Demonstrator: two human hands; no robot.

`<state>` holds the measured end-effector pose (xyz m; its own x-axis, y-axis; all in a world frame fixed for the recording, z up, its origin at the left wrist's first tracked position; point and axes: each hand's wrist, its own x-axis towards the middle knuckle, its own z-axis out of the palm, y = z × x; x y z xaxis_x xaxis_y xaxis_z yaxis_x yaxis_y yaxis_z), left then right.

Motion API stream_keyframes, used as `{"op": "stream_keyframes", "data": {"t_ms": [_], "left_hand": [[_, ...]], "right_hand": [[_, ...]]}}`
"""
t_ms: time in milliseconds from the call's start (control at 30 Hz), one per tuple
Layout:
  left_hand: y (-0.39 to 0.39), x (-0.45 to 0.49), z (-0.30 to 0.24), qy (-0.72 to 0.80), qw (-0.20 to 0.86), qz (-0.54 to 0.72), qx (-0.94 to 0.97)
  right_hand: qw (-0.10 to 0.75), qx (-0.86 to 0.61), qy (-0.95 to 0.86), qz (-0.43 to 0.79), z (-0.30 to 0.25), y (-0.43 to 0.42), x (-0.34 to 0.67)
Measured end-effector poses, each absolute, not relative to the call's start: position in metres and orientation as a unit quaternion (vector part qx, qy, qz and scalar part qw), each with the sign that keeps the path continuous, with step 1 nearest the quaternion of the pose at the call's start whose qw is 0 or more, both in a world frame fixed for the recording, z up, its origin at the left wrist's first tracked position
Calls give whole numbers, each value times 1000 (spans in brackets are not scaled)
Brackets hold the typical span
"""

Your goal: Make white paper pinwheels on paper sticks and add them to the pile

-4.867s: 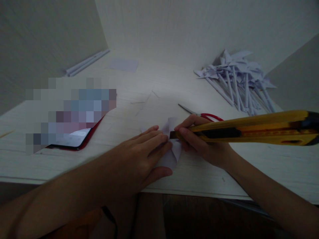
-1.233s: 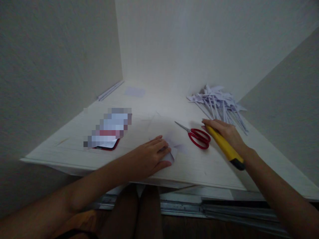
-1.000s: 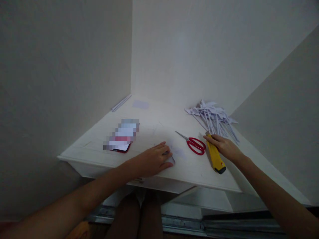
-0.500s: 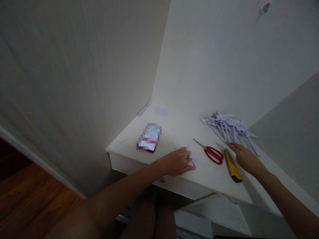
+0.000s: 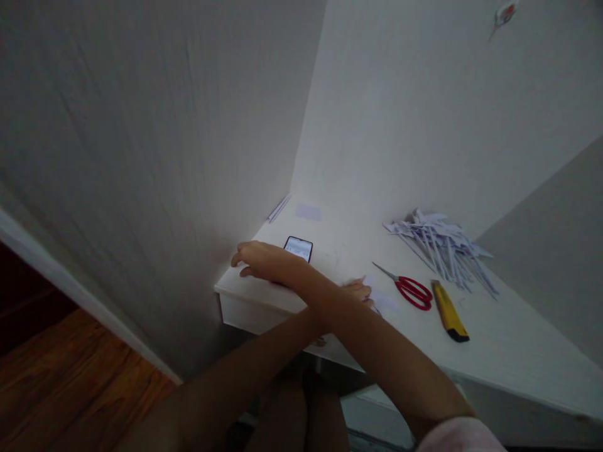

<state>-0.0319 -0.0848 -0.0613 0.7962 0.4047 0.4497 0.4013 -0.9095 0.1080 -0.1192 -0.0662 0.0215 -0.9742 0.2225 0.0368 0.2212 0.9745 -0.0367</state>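
Observation:
My right arm crosses over my left forearm. Beyond the phone's near-left side, my right hand point(image 5: 257, 258) hovers over or rests on the desk, fingers apart with nothing in them. The phone point(image 5: 298, 247) lies face up with its screen lit, partly covered by that arm. My left hand point(image 5: 358, 291), largely hidden behind the crossing forearm, stays on a small piece of white paper point(image 5: 375, 309) at the desk's front, its fingers closed on it. Red-handled scissors point(image 5: 409, 291) lie just right of it, beside a yellow utility knife point(image 5: 450, 312).
A pile of thin white paper sticks with pointed ends point(image 5: 440, 245) lies by the back wall on the white desk point(image 5: 348, 220). Rolled paper sticks point(image 5: 279, 208) rest against the left panel, near a flat paper slip point(image 5: 308, 212). Walls enclose the desk's left and back.
My right hand has left the stick pile and swung left across my left arm to the phone. My left hand remains at the small paper; the view has shifted slightly.

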Motion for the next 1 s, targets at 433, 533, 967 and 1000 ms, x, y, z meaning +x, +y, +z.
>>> {"op": "stream_keyframes", "data": {"t_ms": [433,533,967,1000], "left_hand": [[-78,-25,-74,200,-59,244,947],[-87,-30,-65,202,-54,235,949],[-104,-34,-43,235,-25,230,944],[-104,-34,-42,235,-23,226,945]], "right_hand": [[95,-137,-984,-59,7,-73,-106],[240,-221,-945,-5,34,-74,-60],[477,-504,-706,142,-36,-96,153],[479,-501,-705,149,-40,-94,152]]}}
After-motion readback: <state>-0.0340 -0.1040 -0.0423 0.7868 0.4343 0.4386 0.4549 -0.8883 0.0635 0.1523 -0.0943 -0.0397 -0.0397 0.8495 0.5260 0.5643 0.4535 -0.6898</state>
